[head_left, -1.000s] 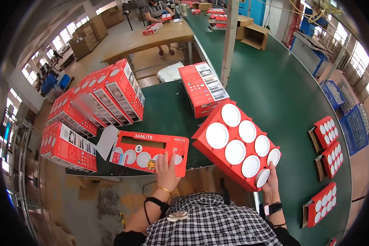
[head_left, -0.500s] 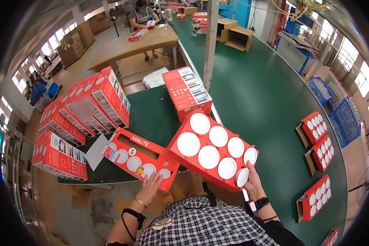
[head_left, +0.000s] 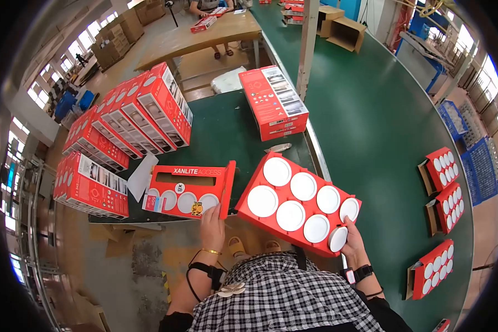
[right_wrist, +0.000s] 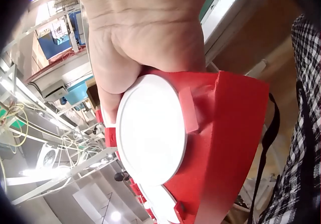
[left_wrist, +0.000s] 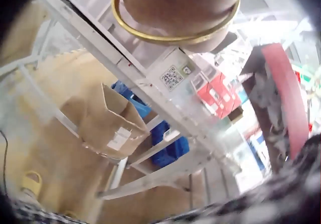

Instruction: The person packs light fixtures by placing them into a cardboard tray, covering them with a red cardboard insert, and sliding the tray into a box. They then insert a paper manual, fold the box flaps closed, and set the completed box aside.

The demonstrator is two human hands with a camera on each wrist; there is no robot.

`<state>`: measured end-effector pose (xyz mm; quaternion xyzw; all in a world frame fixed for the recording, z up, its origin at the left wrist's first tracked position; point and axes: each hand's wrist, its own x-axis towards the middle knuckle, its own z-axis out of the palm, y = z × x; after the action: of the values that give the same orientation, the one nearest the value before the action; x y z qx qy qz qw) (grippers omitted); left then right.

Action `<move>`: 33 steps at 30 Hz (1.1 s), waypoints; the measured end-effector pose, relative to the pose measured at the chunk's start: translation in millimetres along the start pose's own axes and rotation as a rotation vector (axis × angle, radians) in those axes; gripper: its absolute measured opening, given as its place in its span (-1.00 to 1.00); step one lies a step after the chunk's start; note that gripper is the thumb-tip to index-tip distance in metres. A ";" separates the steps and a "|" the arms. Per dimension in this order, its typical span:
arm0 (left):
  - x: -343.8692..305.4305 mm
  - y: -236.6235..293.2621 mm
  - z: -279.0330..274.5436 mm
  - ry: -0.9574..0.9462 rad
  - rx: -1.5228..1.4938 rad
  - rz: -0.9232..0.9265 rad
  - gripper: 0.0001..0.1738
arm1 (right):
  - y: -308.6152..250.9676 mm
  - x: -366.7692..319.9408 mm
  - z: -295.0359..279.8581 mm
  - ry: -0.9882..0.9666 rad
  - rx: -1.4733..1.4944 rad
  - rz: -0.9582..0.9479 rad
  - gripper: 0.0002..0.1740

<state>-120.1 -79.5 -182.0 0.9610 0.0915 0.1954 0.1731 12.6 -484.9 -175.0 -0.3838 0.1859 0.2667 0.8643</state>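
Note:
My left hand (head_left: 212,232) holds the lower right corner of a flat red XANLITE carton (head_left: 227,182), fingers at its raised right end. The carton has a long cut-out window, and a white flap sticks out on its left. In my right hand (head_left: 355,243) is a red tray (head_left: 271,221) of several round white lights (head_left: 290,216), tilted, gripped at its lower right corner. The right wrist view shows the palm over the tray's edge beside a large white light (right_wrist: 150,128). Only the wrist with a gold bracelet (left_wrist: 175,37) shows in the left wrist view.
Packed red boxes (head_left: 163,108) stand in rows at the left of the green table (head_left: 216,116). Another red box (head_left: 274,102) lies behind the tray. More filled trays (head_left: 434,268) line the right side of the green conveyor (head_left: 365,127). A metal post (head_left: 307,52) rises beside it.
My left hand has shifted to the carton's right end, which now stands raised. The tray, briefly overlapping the carton's end, is now apart from it on the right, still in my right hand.

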 end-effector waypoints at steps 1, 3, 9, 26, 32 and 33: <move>0.1 1.4 -0.2 0.066 -0.065 -0.066 -0.45 | 0.2 -3.4 4.4 0.004 0.001 0.011 -0.46; -2.3 -0.7 -1.4 0.126 -0.125 -0.130 -0.49 | 2.2 -2.4 3.5 -0.027 -0.011 0.041 -0.46; -1.0 10.4 -31.0 0.128 -0.406 -0.238 -0.63 | 2.8 2.1 12.2 -0.045 -0.165 0.139 -0.49; -14.5 16.0 -63.5 0.015 -0.461 -0.099 -0.64 | -6.6 22.8 25.3 -0.051 -0.236 0.299 -0.43; -8.3 32.3 -71.1 -0.039 -0.438 -0.116 -0.64 | -10.5 13.7 39.4 -0.071 -0.280 0.237 -0.46; -9.0 32.4 -69.1 -0.041 -0.438 -0.120 -0.64 | -8.3 12.8 38.9 -0.069 -0.281 0.241 -0.46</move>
<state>-152.8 -91.1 -113.4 0.8971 0.1005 0.1801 0.3908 32.3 -455.8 -152.3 -0.4663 0.1616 0.4048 0.7698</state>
